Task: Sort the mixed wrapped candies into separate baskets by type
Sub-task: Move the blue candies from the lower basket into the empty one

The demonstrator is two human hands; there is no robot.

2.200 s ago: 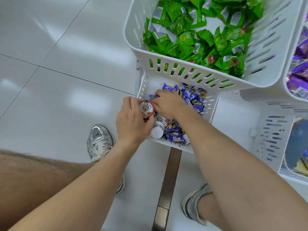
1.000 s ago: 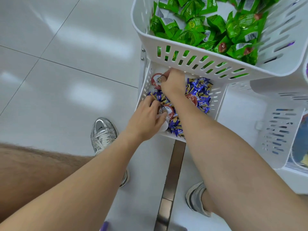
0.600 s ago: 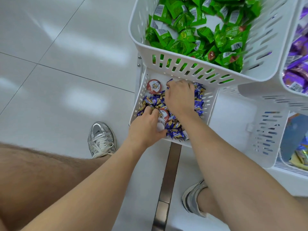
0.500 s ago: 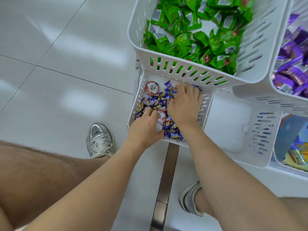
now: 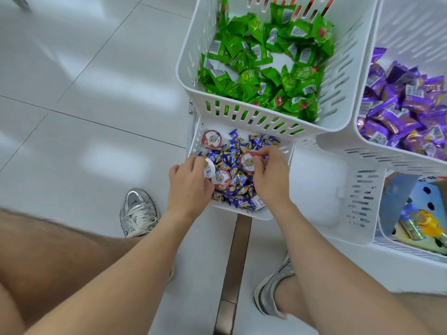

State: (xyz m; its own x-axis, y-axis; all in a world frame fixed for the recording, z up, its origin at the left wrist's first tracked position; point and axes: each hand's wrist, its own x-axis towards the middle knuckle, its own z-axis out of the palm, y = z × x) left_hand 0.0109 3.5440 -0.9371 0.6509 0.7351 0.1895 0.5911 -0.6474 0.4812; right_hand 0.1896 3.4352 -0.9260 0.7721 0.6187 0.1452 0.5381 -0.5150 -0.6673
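Picking round tiger-lid cups out of the lower basket (image 5: pixel 243 213) of blue candies (image 5: pixel 238 187): left hand (image 5: pixel 189 187) curled around one cup (image 5: pixel 209 168), right hand (image 5: pixel 271 177) pinching another (image 5: pixel 247 162); next, probably lifting both clear.

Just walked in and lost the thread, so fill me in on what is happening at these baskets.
A person crouches over the lower white basket, both hands in a mix of small blue wrapped candies and round red-lidded cups. The right hand pinches one cup; the left hand grips another cup on its side. Two cups lie loose. The basket above holds only green packets, the next one purple packets.
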